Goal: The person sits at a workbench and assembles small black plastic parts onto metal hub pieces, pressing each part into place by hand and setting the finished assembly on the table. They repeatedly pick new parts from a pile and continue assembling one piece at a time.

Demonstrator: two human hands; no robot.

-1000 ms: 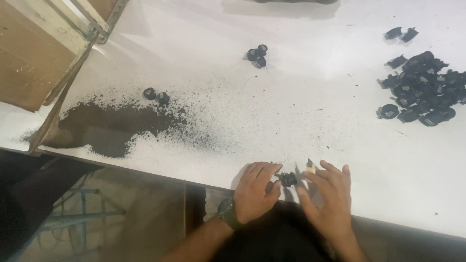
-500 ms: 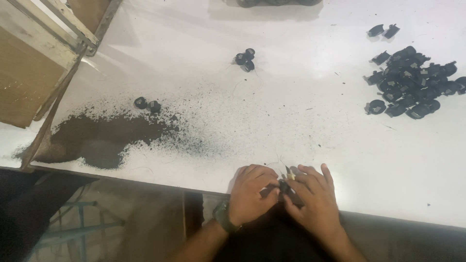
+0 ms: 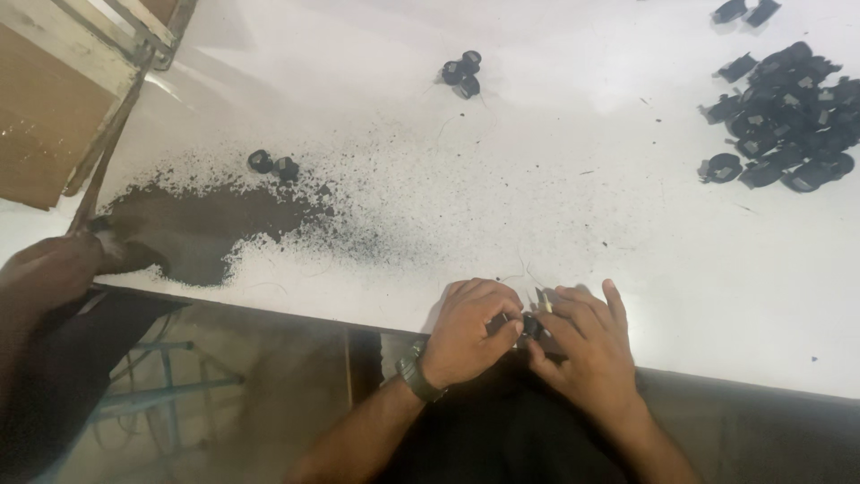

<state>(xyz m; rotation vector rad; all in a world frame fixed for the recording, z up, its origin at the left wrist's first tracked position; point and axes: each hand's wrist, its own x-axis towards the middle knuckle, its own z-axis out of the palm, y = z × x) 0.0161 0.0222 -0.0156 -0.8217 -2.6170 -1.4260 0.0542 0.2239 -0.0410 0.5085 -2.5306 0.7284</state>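
Both hands are meeting at the near edge of the white table (image 3: pixel 573 206), fingertips pinching together around one small black part (image 3: pixel 530 324). The left hand (image 3: pixel 470 330), with a dark watch (image 3: pixel 415 374) on its wrist, is curling in from the left; its thumb and forefinger are closing on the part's left side. The right hand (image 3: pixel 587 345) is closing on it from the right, with its fingers bent over the top, and a thin pale sliver (image 3: pixel 545 301) is sticking up just past those fingers (whether that is a tool or a piece of the part, I cannot tell). The part is lying directly between the two hands, touching both and equally near to each; too little of it is showing to tell its long axis.

Further out, fine dark grit is spreading across the tabletop and thickening into a heap of black powder (image 3: pixel 202 229) on the left. Two small round black pieces (image 3: pixel 273 164) are sitting at the heap's far edge, and three more (image 3: pixel 461 73) are clustering beyond the hands. Well off to the right, a large pile of black parts (image 3: pixel 784 121) is lying near the far corner. Another person's hand (image 3: pixel 49 269) is resting at the left table edge, beside a wooden frame (image 3: pixel 63 99).
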